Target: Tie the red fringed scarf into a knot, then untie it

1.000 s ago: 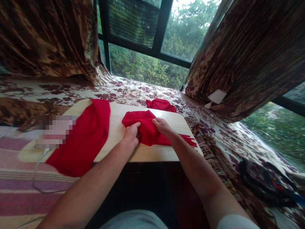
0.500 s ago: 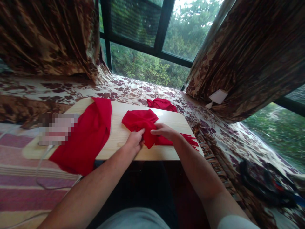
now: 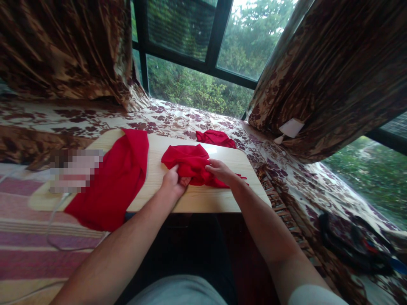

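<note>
A red scarf (image 3: pixel 192 166) with fringe at its right end lies bunched on the pale wooden table (image 3: pixel 203 201). My left hand (image 3: pixel 174 182) is closed on its near left edge, thumb on top and fingers partly under the cloth. At the right side of the bunch, my right hand (image 3: pixel 220 170) pinches the fabric between thumb and fingers. Part of the fringe is hidden behind my right wrist. A larger piece of red cloth (image 3: pixel 111 186) is spread over the table's left side, hanging past the near edge.
Behind the table, more red fabric (image 3: pixel 216 138) rests on the flowered cover (image 3: pixel 178 114). A blurred-out object (image 3: pixel 76 169) with a white cable (image 3: pixel 52 220) sits at the left end. Farther right are a small white lamp (image 3: pixel 291 128) and a black strapped item (image 3: pixel 352 245).
My left hand has shifted left and slightly up along the scarf. The near flap that hung between my hands is now gathered up, and the fringed end has drawn in leftward.
</note>
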